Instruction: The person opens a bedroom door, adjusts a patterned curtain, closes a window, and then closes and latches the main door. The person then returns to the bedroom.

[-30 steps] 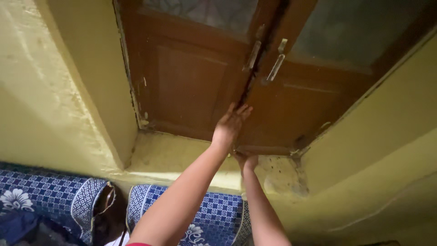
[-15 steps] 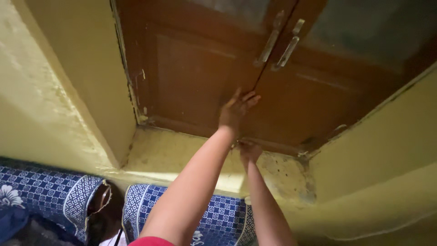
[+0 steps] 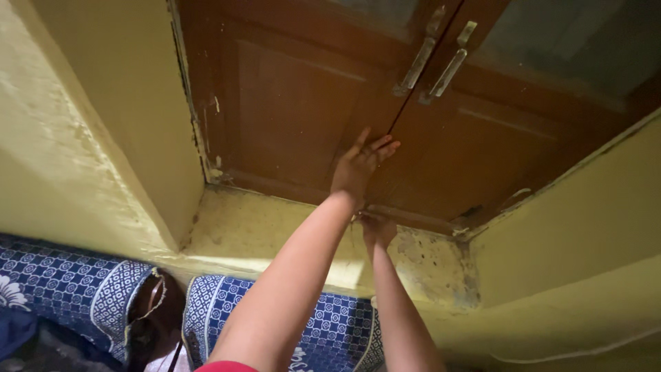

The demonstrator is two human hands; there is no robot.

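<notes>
A brown wooden window has two shutters, the left shutter (image 3: 289, 117) and the right shutter (image 3: 482, 158), meeting at a centre seam. Two metal pull handles (image 3: 415, 65) sit side by side on that seam. My left hand (image 3: 358, 165) lies flat on the left shutter just beside the seam, fingers spread, holding nothing. My right hand (image 3: 377, 229) is lower, at the bottom edge of the shutters where they meet the sill. Its fingers curl away from me, so I cannot see what they touch.
A worn yellow sill (image 3: 261, 231) runs below the window, set between yellow walls (image 3: 82, 138) on both sides. Blue-and-white patterned cushions (image 3: 69, 282) lie under my arms, with a dark brown object (image 3: 148, 317) in the gap between them.
The gap between the two shutters has shut and the handles now sit side by side. My left hand has stayed on the left shutter; my right hand stays at the bottom edge.
</notes>
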